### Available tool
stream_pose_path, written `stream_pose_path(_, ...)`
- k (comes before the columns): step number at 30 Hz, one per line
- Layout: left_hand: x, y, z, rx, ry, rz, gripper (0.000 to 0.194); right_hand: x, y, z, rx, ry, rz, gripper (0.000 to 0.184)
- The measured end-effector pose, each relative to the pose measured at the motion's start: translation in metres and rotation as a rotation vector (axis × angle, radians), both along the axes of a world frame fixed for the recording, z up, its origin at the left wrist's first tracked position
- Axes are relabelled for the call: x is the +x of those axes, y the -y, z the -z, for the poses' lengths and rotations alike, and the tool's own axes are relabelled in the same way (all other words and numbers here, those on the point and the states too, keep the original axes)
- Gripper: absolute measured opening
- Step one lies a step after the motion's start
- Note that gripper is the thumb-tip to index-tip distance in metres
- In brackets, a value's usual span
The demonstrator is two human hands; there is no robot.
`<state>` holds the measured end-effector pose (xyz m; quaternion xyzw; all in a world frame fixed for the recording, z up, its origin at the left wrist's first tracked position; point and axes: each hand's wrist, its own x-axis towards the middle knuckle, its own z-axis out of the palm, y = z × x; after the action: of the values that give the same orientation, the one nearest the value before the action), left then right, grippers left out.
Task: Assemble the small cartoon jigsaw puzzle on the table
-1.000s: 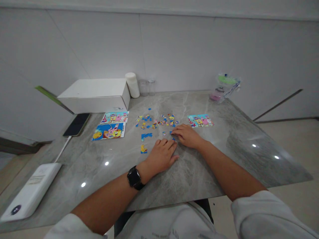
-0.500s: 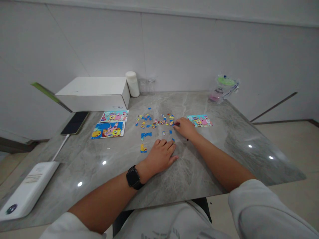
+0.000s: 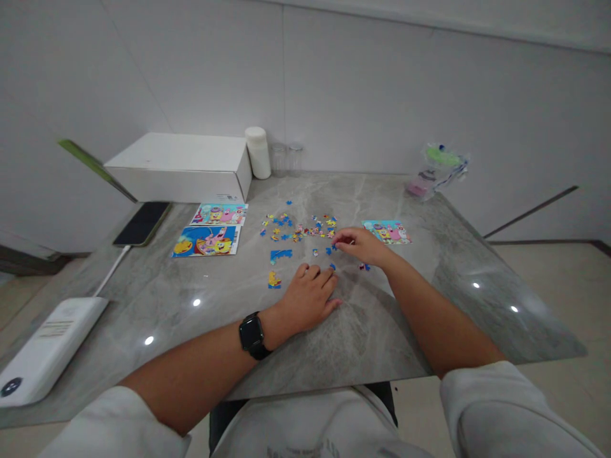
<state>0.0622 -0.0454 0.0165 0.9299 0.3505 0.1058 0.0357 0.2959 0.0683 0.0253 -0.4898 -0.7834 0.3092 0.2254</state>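
My left hand (image 3: 311, 298) lies flat on the table with its fingers spread. A blue puzzle piece (image 3: 333, 267) sits at its fingertips. My right hand (image 3: 359, 245) is closed in a pinch on a small blue puzzle piece (image 3: 334, 247), low over the table. Beyond both hands is a scatter of loose puzzle pieces (image 3: 298, 233) in blue, yellow and pink. Left of them lie a joined blue strip (image 3: 281, 254) and a joined yellow-and-blue section (image 3: 273, 280). Several small pieces (image 3: 364, 267) rest under my right wrist.
Cartoon picture cards lie at the left (image 3: 206, 242) and right (image 3: 387, 231). A white box (image 3: 179, 168), a white bottle (image 3: 258, 152) and two clear glasses (image 3: 287, 159) stand along the wall. A phone (image 3: 142, 223) is cabled to a white power bank (image 3: 52, 350). A plastic bag (image 3: 436, 172) sits back right.
My right hand has drawn slightly back from the scattered pieces, with a blue puzzle piece now visible at its fingertips. My left hand stays in place. The view has tilted a little.
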Motion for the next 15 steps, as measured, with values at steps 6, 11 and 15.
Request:
stream_pose_path(6,0.001,0.002,0.0,-0.001,-0.016,0.0,0.054,-0.006,0.013,0.008,-0.111,0.072,-0.095,0.012)
stream_pose_path(11,0.002,0.002,-0.002,-0.004,-0.022,-0.008,0.054,-0.013,0.014,0.01,-0.071,0.128,-0.084,0.012)
stream_pose_path(15,0.002,0.003,-0.003,-0.009,-0.03,-0.015,0.057,-0.016,0.014,0.01,0.006,0.189,-0.066,0.013)
